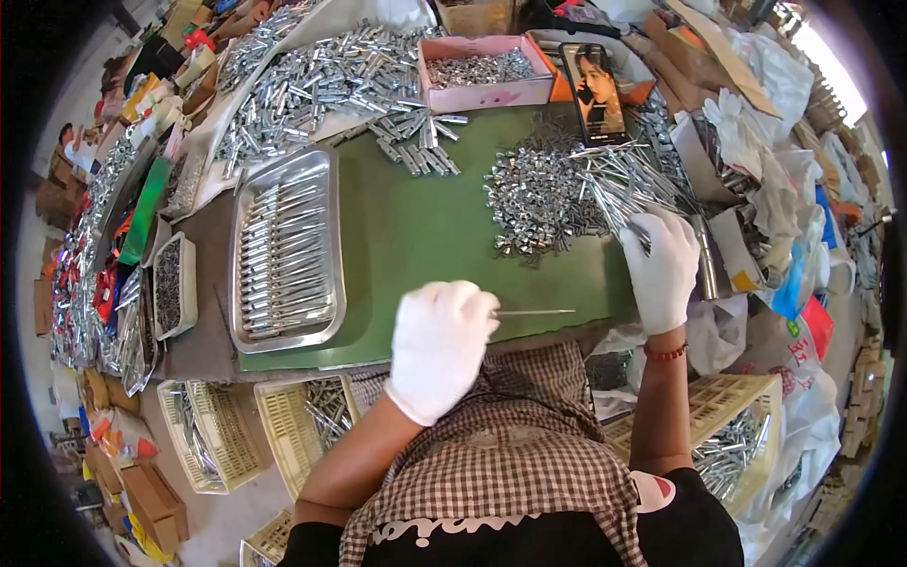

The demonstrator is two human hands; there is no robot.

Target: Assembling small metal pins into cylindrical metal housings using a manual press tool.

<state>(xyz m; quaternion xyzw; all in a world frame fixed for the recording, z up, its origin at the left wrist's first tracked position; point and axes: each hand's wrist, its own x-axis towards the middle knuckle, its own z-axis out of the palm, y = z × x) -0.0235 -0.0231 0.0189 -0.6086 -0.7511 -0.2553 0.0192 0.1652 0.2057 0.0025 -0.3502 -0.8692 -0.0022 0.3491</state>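
Note:
My left hand [442, 345], in a white glove, is closed round one end of a thin metal rod [537, 312], which points right above the front of the green work surface [406, 236]. My right hand [666, 265], also gloved, reaches to a loose heap of thin metal rods [614, 180]. Its fingers are bent together at the near end of the heap, and what they pinch is partly hidden. Left of the rods lies a pile of small shiny metal caps [529, 198]. A steel tray [335, 255] at the left holds a column of slim metal pieces laid side by side.
A large heap of metal tubes [331, 80] covers the back left. Behind stand a pink box [487, 97] of small parts and a propped phone [595, 94]. A narrow bin [189, 283] stands left of the tray. Plastic crates [213, 435] sit below the table edge.

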